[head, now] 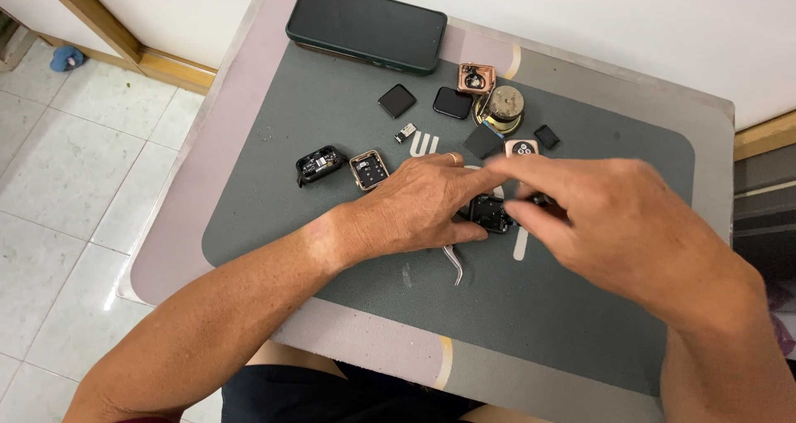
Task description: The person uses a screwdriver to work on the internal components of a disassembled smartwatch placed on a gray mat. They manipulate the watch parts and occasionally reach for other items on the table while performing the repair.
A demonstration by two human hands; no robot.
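Observation:
My left hand (419, 203) rests on the grey work mat (332, 108), its fingers closed around a small black watch case (489, 213) at the mat's middle. A ring sits on one finger. My right hand (618, 224) comes in from the right, fingertips pinched on a small dark part at the case's right edge. Curved metal tweezers (454, 264) lie on the mat just under my left hand, partly hidden by it.
A dark phone (365, 25) lies at the table's back. Scattered on the mat: two black square screens (397, 100), rose-gold watch cases (476, 78), a gold-rimmed case (369, 170), a black case (319, 164), a round metal part (503, 106). Tiled floor at left.

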